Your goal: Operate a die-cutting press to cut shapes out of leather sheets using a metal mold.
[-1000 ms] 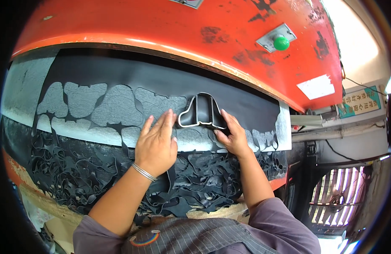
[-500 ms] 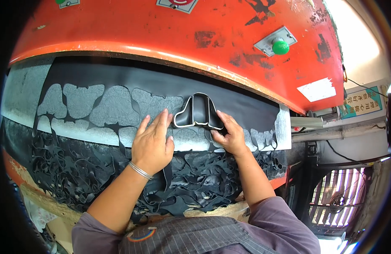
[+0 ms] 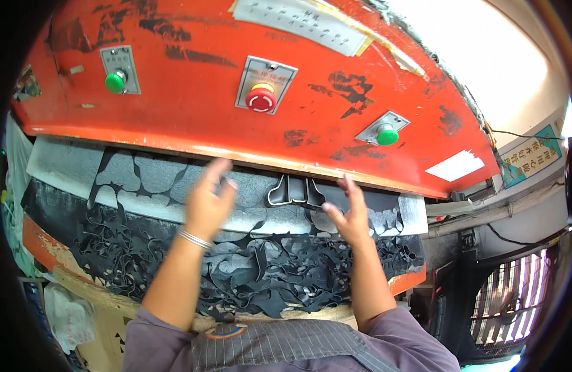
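A metal cutting die (image 3: 278, 196), a curved hollow frame with inner bars, rests on the black sheet material (image 3: 342, 192). My right hand (image 3: 353, 217) hovers just right of the die, fingers apart and holding nothing. To the left, my left hand (image 3: 206, 201) is raised over the cut part of the sheet, its fingers spread and slightly blurred. Rounded openings in the sheet show the pale grey cutting board (image 3: 66, 162) beneath. The far part of the sheet runs under the red machine's edge and is hidden.
The red press head (image 3: 193, 118) overhangs the board, with a left green button (image 3: 115, 81), a red stop button (image 3: 261, 97) and a right green button (image 3: 386, 134). Tangled black scraps (image 3: 286, 266) heap along the near side. A plastic bag (image 3: 69, 316) lies lower left.
Both hands have moved apart and upward; my right hand has come off the die. The view has tilted up, bringing more of the red press head into sight.
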`<state>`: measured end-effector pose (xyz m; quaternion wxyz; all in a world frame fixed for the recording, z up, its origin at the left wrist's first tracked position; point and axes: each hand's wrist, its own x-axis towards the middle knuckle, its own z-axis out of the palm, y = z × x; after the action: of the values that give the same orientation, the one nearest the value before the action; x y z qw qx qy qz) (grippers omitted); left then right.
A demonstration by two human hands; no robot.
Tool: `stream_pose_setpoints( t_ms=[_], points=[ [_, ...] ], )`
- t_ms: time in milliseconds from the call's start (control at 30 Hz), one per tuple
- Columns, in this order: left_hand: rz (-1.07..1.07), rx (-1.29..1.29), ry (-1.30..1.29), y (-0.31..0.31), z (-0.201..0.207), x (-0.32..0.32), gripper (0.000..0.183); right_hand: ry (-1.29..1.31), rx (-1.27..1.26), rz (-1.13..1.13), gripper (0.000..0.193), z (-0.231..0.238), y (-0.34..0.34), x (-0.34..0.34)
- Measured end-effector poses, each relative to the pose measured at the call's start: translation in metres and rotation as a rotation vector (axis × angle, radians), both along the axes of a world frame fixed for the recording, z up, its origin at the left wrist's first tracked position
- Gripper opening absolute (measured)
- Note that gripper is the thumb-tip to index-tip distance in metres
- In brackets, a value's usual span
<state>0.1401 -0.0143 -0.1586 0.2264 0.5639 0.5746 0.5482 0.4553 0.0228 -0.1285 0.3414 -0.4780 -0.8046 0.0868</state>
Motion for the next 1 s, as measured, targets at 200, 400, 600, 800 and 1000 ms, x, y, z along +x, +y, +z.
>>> stream_pose_setpoints(
  t_ms=[200, 400, 600, 800, 1000],
  points=[
    [0.743, 0.702, 0.192, 0.025, 0.104, -0.146, 0.025, 0.640, 0.273, 0.094, 0.036, 0.107, 0.031, -0.041],
    [0.382, 0.224, 0.309, -0.016, 0.138, -0.159, 0.026, 0.667, -0.004, 0.012, 0.020, 0.122, 0.007, -0.041],
    [-0.397, -0.177, 0.203, -0.132, 0.068, -0.002, 0.015, -0.287, -0.586, 0.425, 0.046, 0.073, -0.133, -0.041],
    [-0.464, -0.265, 0.527, -0.197, 0.056, 0.080, 0.018, -0.498, -0.340, 0.378, 0.050, 0.033, -0.204, -0.035],
    [-0.272, -0.268, 0.549, -0.198, 0.054, 0.083, 0.019, -0.499, -0.345, 0.411, 0.033, 0.037, -0.189, -0.043]
  ],
)
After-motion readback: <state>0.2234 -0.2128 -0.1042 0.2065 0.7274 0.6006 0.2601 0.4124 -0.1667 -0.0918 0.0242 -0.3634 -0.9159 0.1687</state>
